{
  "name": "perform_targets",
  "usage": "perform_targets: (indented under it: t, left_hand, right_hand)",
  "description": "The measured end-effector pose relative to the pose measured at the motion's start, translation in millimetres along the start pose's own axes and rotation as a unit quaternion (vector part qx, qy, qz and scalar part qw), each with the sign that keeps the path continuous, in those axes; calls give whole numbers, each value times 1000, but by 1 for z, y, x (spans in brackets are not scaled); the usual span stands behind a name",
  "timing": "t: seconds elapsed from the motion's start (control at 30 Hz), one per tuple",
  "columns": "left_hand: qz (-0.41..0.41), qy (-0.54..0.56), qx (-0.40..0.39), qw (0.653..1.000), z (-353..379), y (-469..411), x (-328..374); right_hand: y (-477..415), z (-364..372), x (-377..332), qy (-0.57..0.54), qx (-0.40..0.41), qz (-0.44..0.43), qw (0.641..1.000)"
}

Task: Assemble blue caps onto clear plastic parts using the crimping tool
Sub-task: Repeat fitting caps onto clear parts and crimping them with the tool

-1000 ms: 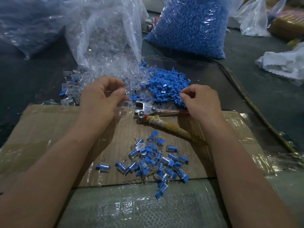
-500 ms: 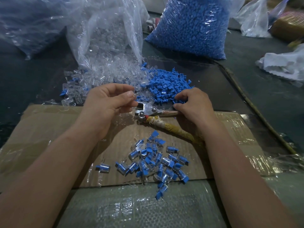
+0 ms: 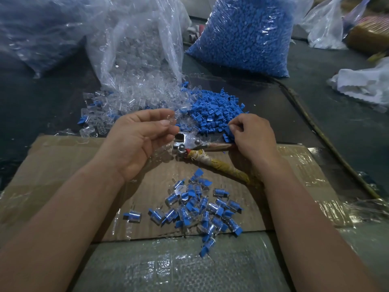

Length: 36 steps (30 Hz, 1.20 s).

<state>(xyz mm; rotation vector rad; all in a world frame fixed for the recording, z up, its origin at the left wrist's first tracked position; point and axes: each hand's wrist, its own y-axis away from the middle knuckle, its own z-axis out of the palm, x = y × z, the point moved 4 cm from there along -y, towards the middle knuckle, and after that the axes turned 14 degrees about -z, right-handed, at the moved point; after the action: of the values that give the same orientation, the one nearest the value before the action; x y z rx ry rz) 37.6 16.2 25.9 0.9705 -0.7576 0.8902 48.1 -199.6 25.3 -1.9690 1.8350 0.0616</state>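
My left hand [image 3: 139, 140] pinches a clear plastic part [image 3: 171, 119] between thumb and fingertips, just left of the crimping tool's metal jaws [image 3: 187, 142]. The crimping tool [image 3: 210, 153] lies on the cardboard with its taped handles pointing right and toward me. My right hand [image 3: 253, 138] pinches a blue cap [image 3: 228, 130] at the near edge of the loose blue cap pile [image 3: 214, 114], above the tool's upper handle. Loose clear parts [image 3: 130, 102] spill from a clear bag. Assembled blue-and-clear pieces [image 3: 200, 207] lie heaped on the cardboard between my forearms.
A flattened cardboard sheet [image 3: 63, 175] covers the work surface. At the back stand an open bag of clear parts [image 3: 136, 39] and a full bag of blue caps [image 3: 246, 34]. More plastic bags [image 3: 324, 24] and a white cloth [image 3: 366, 85] sit right. A cable [image 3: 315, 127] runs diagonally.
My left hand rose and turned palm-up, carrying the clear part toward the tool jaws. My right hand shifted along the blue pile's edge and now pinches a cap.
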Motion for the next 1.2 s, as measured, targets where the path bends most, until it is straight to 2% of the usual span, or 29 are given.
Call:
perform_targets:
  t: [0.2,0.4,0.53,0.67,0.8,0.93,1.2]
  left_hand:
    - [1,-28,3,1000,1,1,-1]
    - [1,-67,-2,998,-1,-1,-3]
    - [6,-86,-2,996,1,0,-5]
    - [19,-89,5,996,4,3,-4]
    - [31,-99,12,995,5,5,-3]
    - [44,-106,10,993,7,6,-3]
    - [60,-123,17,990,7,7,-4]
  right_hand:
    - [3,-11,-6,-54,63,-14,996]
    - [4,-10,-10,-94,54,-8,994]
    - [5,-12,-18,-206,60,7,977]
    - [12,-12,-38,-294,47,-22,954]
    - [17,-10,-57,-329,29,-52,943]
    - [22,-13,-72,-350,51,-101,930]
    - [27,-13,-80,-375,30,-100,921]
